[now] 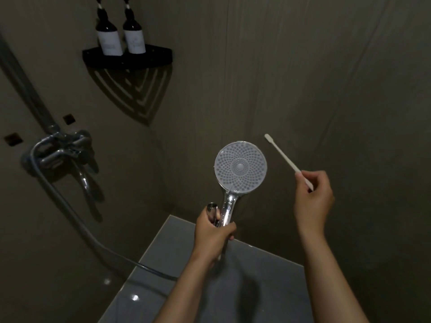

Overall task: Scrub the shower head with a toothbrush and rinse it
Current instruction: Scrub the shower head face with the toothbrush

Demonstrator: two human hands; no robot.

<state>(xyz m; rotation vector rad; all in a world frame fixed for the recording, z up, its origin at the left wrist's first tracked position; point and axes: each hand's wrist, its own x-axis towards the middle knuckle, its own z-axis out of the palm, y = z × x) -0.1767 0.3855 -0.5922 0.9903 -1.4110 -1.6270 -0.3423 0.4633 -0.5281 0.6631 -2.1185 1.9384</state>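
A chrome shower head (240, 166) with a round, pale, dotted spray face stands upright, face turned toward me. My left hand (213, 236) grips its shiny handle from below. A slim white toothbrush (283, 155) points up and to the left, its brush end a short way right of the spray face and apart from it. My right hand (313, 197) pinches the lower end of the toothbrush between the fingers.
A chrome mixer tap (61, 149) is fixed to the left wall, with a grey hose (93, 238) running down toward the shower head. A black corner shelf (127, 58) holds two dark bottles (120, 38). Glossy grey floor (261, 276) lies below.
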